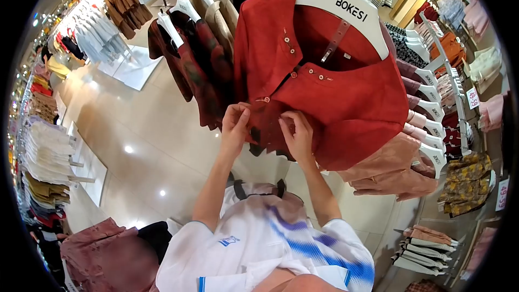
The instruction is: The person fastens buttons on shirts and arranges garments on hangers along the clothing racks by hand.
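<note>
A red jacket (354,94) hangs facing me on a white hanger (351,13) lettered BOKESI. Its wide neckline has small buttons along the edge, and more run down the front. My left hand (236,128) is closed in a pinch on the jacket's front edge, just below a button (264,99). Across from it, my right hand (297,134) pinches the fabric of the other front panel with thumb and fingers. Dark patterned cloth (270,127) shows between the two hands, and the lower hem is partly hidden behind them.
Dark printed garments (203,70) hang close on the left, with beige ones behind. Mauve and pink tops on white hangers (432,159) line the right. A mauve garment (108,254) is at lower left. Farther racks (100,43) and a metal rail (443,48) surround the tiled floor (146,140).
</note>
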{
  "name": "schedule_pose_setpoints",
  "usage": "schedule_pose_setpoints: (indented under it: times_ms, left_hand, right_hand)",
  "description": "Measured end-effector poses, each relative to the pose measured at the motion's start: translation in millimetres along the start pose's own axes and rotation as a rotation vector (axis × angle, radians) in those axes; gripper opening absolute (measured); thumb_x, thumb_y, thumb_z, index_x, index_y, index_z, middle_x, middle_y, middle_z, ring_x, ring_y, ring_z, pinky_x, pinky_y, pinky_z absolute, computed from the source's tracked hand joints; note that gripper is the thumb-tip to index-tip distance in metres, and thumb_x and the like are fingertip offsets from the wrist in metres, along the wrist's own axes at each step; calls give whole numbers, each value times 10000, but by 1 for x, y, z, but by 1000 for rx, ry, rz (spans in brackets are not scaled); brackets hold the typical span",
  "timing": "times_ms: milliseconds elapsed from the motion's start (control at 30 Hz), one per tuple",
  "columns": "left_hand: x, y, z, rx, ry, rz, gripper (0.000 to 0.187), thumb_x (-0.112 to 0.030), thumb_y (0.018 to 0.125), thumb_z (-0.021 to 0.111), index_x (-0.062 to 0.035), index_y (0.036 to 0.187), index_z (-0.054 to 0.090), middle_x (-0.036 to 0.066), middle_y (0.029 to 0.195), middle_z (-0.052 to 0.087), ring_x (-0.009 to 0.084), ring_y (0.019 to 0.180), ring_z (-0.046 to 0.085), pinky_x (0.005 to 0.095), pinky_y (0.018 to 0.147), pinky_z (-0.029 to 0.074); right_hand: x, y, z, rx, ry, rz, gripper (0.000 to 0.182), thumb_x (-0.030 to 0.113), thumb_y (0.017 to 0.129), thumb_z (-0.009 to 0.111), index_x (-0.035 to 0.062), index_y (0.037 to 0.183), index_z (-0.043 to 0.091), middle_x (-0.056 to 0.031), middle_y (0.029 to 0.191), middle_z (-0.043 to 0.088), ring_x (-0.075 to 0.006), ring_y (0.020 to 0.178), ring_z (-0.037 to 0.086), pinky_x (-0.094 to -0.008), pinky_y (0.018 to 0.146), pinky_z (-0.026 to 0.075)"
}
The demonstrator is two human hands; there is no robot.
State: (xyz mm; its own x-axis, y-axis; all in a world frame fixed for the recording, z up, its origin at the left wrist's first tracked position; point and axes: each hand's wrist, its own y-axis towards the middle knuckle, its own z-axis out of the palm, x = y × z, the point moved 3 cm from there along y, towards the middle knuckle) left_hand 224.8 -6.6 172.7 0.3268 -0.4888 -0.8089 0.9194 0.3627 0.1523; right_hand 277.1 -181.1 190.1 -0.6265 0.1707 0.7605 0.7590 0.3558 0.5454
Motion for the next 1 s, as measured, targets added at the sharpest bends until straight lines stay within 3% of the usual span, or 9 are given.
schedule_pose_setpoints:
  times_ms: [67,100,267,400,467,633,933,1000]
  left_hand:
    - [4,1,-1,-7,-40,-22,51,-81,990,546,-58,1001,501,-4,1082,529,47,861,470,210,716,402]
    - [6,2,-1,-5,-43,-30,51,-81,990,546,-58,1001,501,-4,1082,529,47,861,470,210,716,402]
    - [16,8,-2,35,-41,-36,72,-58,971,571,-65,984,500,-4,1079,532,46,833,471,214,706,399]
    - [19,10,-6,36,92,-30,106,-27,946,593,-62,965,495,0,1058,524,45,794,464,206,689,391]
    - [16,13,-5,65,242,13,132,7,922,604,-55,932,488,26,1021,503,78,858,457,229,781,382]
    - [11,14,-3,91,297,45,152,24,906,609,-55,903,480,19,983,482,72,832,428,214,753,361]
    - [12,21,-8,93,366,112,162,26,901,614,-54,894,473,17,982,478,68,815,408,214,737,345]
    - [11,23,-6,111,373,121,164,26,900,616,-54,894,473,17,983,478,69,812,405,213,735,342]
  right_hand:
    - [-25,-12,5,-107,-64,86,233,19,862,678,16,1079,594,-108,992,625,-197,859,656,-319,668,527]
    - [-33,-14,7,-56,-111,127,346,50,832,707,25,1146,564,-133,1027,608,-235,882,648,-331,682,530]
    - [-53,-17,26,-90,-198,176,407,185,821,743,74,1174,573,-132,986,621,-319,841,652,-403,668,542]
    - [-59,-5,38,-166,-323,111,326,146,798,719,97,1098,600,-107,976,648,-335,829,655,-434,637,527]
    - [-61,3,46,-183,-435,84,285,133,795,704,106,1063,609,-96,978,657,-340,819,655,-446,624,519]
    - [-71,15,58,-192,-546,190,164,153,811,679,114,963,632,-91,916,671,-340,775,653,-463,614,500]
    - [-69,23,58,-327,-403,65,134,192,849,665,87,932,658,-122,889,683,-349,780,653,-439,637,509]
    - [-69,26,60,-322,-369,172,144,190,842,674,82,935,660,-127,884,682,-353,782,651,-440,643,508]
